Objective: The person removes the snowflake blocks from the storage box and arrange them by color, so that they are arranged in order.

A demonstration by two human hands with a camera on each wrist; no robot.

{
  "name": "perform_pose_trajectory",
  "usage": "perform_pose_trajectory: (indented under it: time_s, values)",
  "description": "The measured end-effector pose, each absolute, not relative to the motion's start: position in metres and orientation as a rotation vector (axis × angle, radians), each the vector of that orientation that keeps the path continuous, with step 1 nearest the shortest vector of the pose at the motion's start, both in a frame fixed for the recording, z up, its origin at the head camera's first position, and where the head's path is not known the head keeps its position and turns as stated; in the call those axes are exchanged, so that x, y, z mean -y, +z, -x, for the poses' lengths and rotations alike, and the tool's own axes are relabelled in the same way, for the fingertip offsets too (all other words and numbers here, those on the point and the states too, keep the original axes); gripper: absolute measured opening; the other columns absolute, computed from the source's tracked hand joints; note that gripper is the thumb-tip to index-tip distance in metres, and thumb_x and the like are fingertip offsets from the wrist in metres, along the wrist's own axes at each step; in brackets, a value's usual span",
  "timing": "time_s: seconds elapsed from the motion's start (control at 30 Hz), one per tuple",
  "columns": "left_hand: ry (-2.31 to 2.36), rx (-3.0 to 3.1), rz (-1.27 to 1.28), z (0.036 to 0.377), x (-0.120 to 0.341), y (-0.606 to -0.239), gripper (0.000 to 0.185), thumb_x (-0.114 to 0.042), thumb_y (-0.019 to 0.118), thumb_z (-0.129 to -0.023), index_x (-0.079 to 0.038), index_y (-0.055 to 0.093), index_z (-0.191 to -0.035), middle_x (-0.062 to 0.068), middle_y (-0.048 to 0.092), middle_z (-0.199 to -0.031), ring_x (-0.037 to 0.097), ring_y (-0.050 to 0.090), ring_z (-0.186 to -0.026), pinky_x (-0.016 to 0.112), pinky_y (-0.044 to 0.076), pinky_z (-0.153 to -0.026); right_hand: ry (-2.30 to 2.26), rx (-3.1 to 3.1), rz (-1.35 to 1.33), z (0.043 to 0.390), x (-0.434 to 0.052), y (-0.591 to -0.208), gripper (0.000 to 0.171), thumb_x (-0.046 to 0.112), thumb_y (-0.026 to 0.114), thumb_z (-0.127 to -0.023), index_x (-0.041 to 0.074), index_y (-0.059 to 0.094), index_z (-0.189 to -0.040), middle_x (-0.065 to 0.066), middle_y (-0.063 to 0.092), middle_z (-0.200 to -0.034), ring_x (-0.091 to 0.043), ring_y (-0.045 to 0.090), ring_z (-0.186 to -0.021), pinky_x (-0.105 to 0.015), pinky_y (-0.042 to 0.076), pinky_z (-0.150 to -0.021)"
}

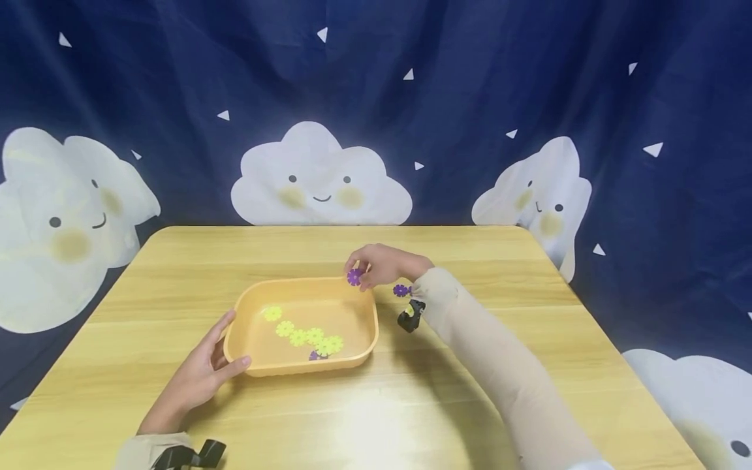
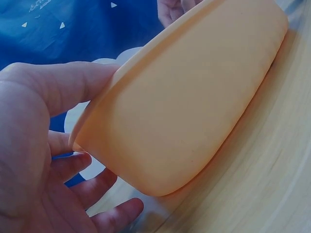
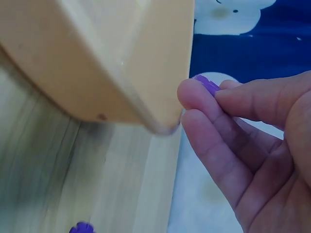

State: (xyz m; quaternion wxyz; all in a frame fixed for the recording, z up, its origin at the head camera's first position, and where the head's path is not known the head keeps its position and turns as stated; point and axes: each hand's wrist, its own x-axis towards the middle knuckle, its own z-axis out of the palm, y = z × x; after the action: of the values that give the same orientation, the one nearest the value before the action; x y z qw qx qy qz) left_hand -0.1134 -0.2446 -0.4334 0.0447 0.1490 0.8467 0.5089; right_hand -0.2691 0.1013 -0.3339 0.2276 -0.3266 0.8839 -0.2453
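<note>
1. Shallow rectangular orange plastic tray point(image 1: 252, 365), rounded corners; stands flat on the table, centre, slightly near; its placing puts it within reach of both hands.
2. Left hand point(image 1: 202, 372); rests against the tray's near-left corner, thumb lying along the near wall, fingers loosely spread beside the left wall; the grip is relaxed and closes on nothing, and it appears to brace the tray against sliding; the left wrist view shows the thumb point(image 2: 73, 85) on the rim and the fingers slack below the wall.
3. Right hand point(image 1: 384, 264); held above the tray's far-right corner; the grip pinches a purple flower-shaped plastic disc point(image 1: 354, 277) between thumb and fingertips; the right wrist view shows the disc's edge point(image 3: 208, 84) pressed between the pads, just beside the tray's corner, clear of the table; held at the rim, it seems poised over the tray's inside.
4. Yellow flower-shaped plastic discs point(image 1: 305, 333), several; lie flat on the tray floor in a loose diagonal row from far-left to near-right.
5. Second purple flower disc point(image 1: 317, 356); in the tray at the near-right end of that row, partly hidden by the near wall.
6. Third purple flower disc point(image 1: 401, 290); flat on the table just right of the tray, beside the right wrist.
7. Light wooden table point(image 1: 529, 313); carries all of the above.
8. Dark blue cloth backdrop point(image 1: 470, 98) printed with white smiling clouds; hangs behind the table.
</note>
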Motion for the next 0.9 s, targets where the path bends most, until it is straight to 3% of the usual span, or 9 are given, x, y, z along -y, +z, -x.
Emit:
perform_pose_trajectory:
  time_s: [0.17,0.27,0.33,0.4,0.5,0.67,0.73,0.9]
  values:
    - [1.535,-2.601,-0.446,0.112,0.247,-0.432,0.09,-0.015,0.065,-0.094,-0.006,0.0,-0.156,0.029,0.002,-0.157,0.061,0.021,-0.131,0.059,0.029,-0.099,-0.753,-2.459,0.875,0.268,-0.118,-0.338,0.035,0.0,0.068,-0.086,0.006,0.064,-0.12,-0.005,0.069,-0.098,-0.018,0.066,-0.094,-0.025,0.055,-0.077]
    - [1.545,-2.584,-0.428,0.113,0.246,-0.433,0.091,-0.016,0.066,-0.094,-0.005,0.0,-0.155,0.031,0.007,-0.156,0.055,0.029,-0.132,0.036,0.039,-0.102,-0.801,-2.47,0.869,0.268,-0.129,-0.343,0.039,0.001,0.071,-0.084,0.005,0.063,-0.122,-0.007,0.068,-0.101,-0.022,0.065,-0.097,-0.028,0.055,-0.081]
    - [1.553,-2.573,-0.418,0.113,0.245,-0.433,0.091,-0.017,0.066,-0.094,-0.004,0.0,-0.155,0.032,0.008,-0.155,0.053,0.031,-0.132,0.018,0.039,-0.098,-0.824,-2.498,0.875,0.267,-0.137,-0.346,0.04,0.001,0.073,-0.082,0.006,0.063,-0.121,-0.006,0.068,-0.102,-0.022,0.064,-0.099,-0.028,0.054,-0.084]
    - [1.563,-2.561,-0.419,0.112,0.245,-0.435,0.091,-0.017,0.066,-0.094,-0.004,-0.001,-0.155,0.032,0.008,-0.155,0.052,0.031,-0.132,0.008,0.034,-0.092,-0.881,-2.506,0.865,0.266,-0.144,-0.351,0.039,-0.002,0.07,-0.083,0.004,0.063,-0.121,-0.008,0.068,-0.1,-0.022,0.065,-0.097,-0.03,0.054,-0.085]
    - [1.556,-2.561,-0.42,0.112,0.245,-0.434,0.091,-0.017,0.065,-0.094,-0.005,-0.001,-0.155,0.031,0.005,-0.156,0.053,0.028,-0.134,0.014,0.035,-0.096,-1.019,-2.488,0.813,0.264,-0.152,-0.357,0.036,-0.006,0.064,-0.085,0.001,0.062,-0.12,-0.011,0.068,-0.097,-0.027,0.068,-0.091,-0.033,0.056,-0.083]
    - [1.535,-2.565,-0.406,0.111,0.245,-0.434,0.091,-0.018,0.065,-0.095,-0.007,-0.002,-0.156,0.031,0.003,-0.156,0.054,0.025,-0.134,0.045,0.034,-0.102,-1.098,-2.526,0.718,0.262,-0.162,-0.368,0.036,-0.007,0.063,-0.084,-0.002,0.061,-0.12,-0.012,0.067,-0.095,-0.025,0.067,-0.089,-0.032,0.056,-0.08]
    - [1.535,-2.568,-0.4,0.111,0.245,-0.434,0.091,-0.017,0.065,-0.095,-0.006,-0.002,-0.156,0.032,0.004,-0.156,0.055,0.024,-0.134,0.048,0.033,-0.101,-1.093,-2.548,0.69,0.261,-0.165,-0.372,0.038,-0.006,0.066,-0.084,-0.003,0.061,-0.121,-0.012,0.067,-0.095,-0.021,0.066,-0.088,-0.031,0.056,-0.079]
    - [1.604,-2.54,-0.416,0.111,0.244,-0.435,0.091,-0.015,0.066,-0.094,-0.002,-0.001,-0.155,0.034,0.011,-0.154,0.053,0.03,-0.133,0.015,0.038,-0.095,-1.175,-2.519,0.58,0.262,-0.174,-0.38,0.038,-0.006,0.064,-0.085,-0.004,0.06,-0.122,-0.015,0.065,-0.095,-0.021,0.068,-0.082,-0.032,0.058,-0.073]
